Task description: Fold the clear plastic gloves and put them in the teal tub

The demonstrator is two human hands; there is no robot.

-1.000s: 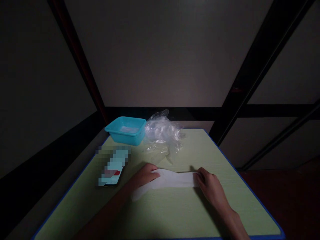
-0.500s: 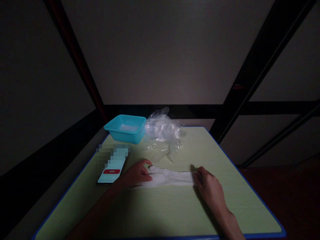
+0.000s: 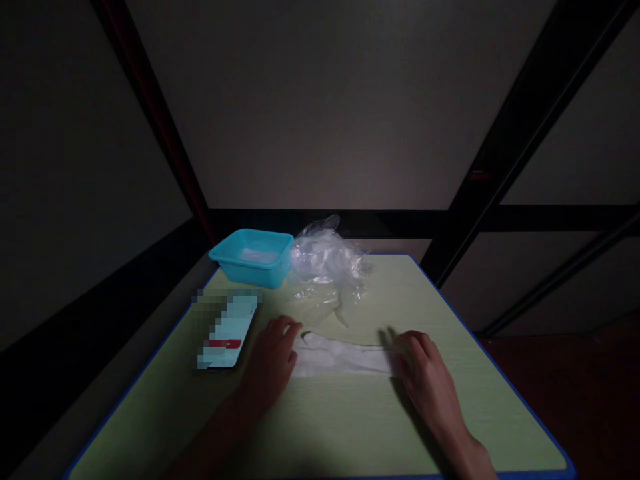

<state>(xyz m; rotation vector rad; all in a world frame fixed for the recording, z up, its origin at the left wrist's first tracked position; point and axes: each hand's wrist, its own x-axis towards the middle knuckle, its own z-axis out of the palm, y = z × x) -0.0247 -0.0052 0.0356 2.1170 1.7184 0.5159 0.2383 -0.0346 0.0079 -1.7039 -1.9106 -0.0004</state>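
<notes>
A thin white glove (image 3: 345,358) lies stretched flat across the table, its finger end to the left. My left hand (image 3: 273,353) is at that end, fingers loosely bent and apart, touching or just above the fabric. At the other end, my right hand (image 3: 425,370) has its fingers curled over the glove's edge; the fingertips are partly hidden.
A blue plastic basket (image 3: 253,273) with something white inside stands at the back left. Crumpled clear plastic bags (image 3: 327,260) sit beside it. A phone (image 3: 233,333) with a lit screen lies left of my left hand. The table (image 3: 350,427) has a blue edge.
My left hand has turned and pulled slightly left, its thumb and fingers no longer spread over the glove's end. My right hand has loosened a little and shifted slightly right. The glove lies flatter.
</notes>
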